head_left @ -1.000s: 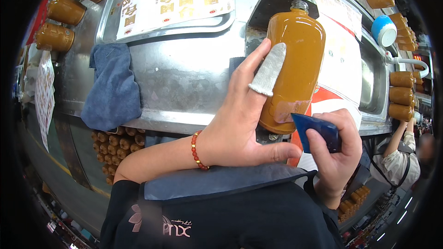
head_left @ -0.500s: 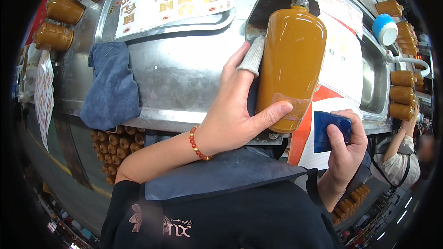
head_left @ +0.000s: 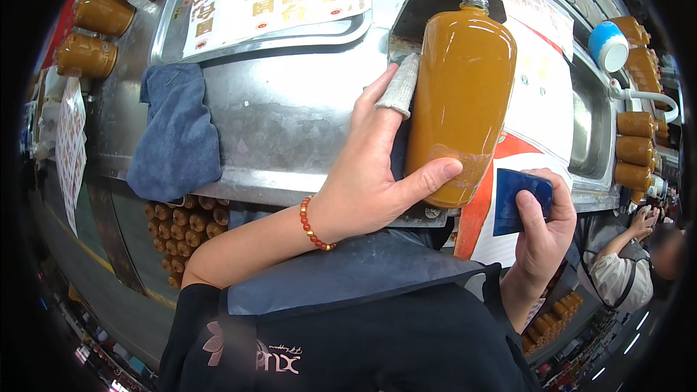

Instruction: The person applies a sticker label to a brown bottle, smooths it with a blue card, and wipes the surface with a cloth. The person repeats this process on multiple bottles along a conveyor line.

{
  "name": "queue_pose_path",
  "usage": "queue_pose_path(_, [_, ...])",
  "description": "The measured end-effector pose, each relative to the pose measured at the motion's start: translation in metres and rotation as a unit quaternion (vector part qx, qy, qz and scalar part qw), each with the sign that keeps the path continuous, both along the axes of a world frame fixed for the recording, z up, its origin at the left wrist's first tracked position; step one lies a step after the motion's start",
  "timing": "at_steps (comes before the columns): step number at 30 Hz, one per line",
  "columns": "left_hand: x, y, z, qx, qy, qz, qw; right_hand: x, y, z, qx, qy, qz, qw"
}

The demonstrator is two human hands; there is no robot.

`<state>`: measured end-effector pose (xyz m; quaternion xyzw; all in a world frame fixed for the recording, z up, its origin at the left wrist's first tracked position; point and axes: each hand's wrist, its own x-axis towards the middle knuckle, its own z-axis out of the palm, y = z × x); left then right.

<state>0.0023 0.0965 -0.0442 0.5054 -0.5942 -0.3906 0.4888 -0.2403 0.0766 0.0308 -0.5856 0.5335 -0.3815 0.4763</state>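
Observation:
A flat, caramel-coloured glass bottle (head_left: 468, 87) lies on its back, its clear threaded neck against a dark metal holder (head_left: 428, 3). My left hand (head_left: 377, 167) grips its lower left side, with the thumb pressed on a clear label-like patch near the base. A grey-white knitted finger cover sits on one of the fingers, and the other fingertips are partly hidden beside the bottle. To the right of the base, my right hand (head_left: 544, 218) pinches a blue flat scraper (head_left: 514, 199) between thumb and fingers, apart from the bottle.
A metal tray (head_left: 290, 47) holds printed label sheets (head_left: 279, 0). A blue-grey cloth (head_left: 174, 134) hangs over the bench's front edge. More sheets (head_left: 537, 94) lie right of the bottle, before a sink (head_left: 588, 120). Similar bottles (head_left: 105, 11) stand around. A co-worker (head_left: 624, 265) is at far right.
Both hands keep their grips, and the bottle stays in its holder. The view shifts slightly. At far right, the co-worker's arms have lowered away from the row of bottles.

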Motion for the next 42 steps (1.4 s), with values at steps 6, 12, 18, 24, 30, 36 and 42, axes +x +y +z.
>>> queue_pose_path(6, [-0.002, 0.000, 0.003, -0.011, 0.000, 0.007, 1.000, 0.004, 0.001, -0.005, 0.015, -0.041, -0.030, 0.999])
queue_pose_path(12, [0.006, 0.003, -0.004, -0.028, -0.042, -0.038, 0.998, 0.009, 0.002, -0.017, -0.077, -0.004, -0.075, 0.994])
queue_pose_path(18, [0.001, 0.002, -0.005, -0.086, -0.115, -0.024, 0.989, 0.033, 0.017, 0.001, -0.402, 0.289, 0.156, 0.855])
queue_pose_path(24, [-0.006, 0.009, 0.007, -0.095, -0.125, 0.022, 0.987, 0.031, 0.002, 0.014, -0.423, 0.357, 0.120, 0.824])
queue_pose_path(30, [-0.007, 0.010, 0.015, -0.100, -0.139, 0.038, 0.984, 0.036, -0.006, 0.029, -0.448, 0.365, 0.228, 0.783])
queue_pose_path(36, [-0.007, 0.009, 0.020, -0.097, -0.146, 0.038, 0.984, 0.045, -0.010, 0.042, -0.471, 0.382, 0.287, 0.741])
queue_pose_path(42, [-0.007, 0.009, 0.015, -0.098, -0.140, 0.042, 0.984, 0.052, -0.013, 0.047, -0.466, 0.401, 0.327, 0.718])
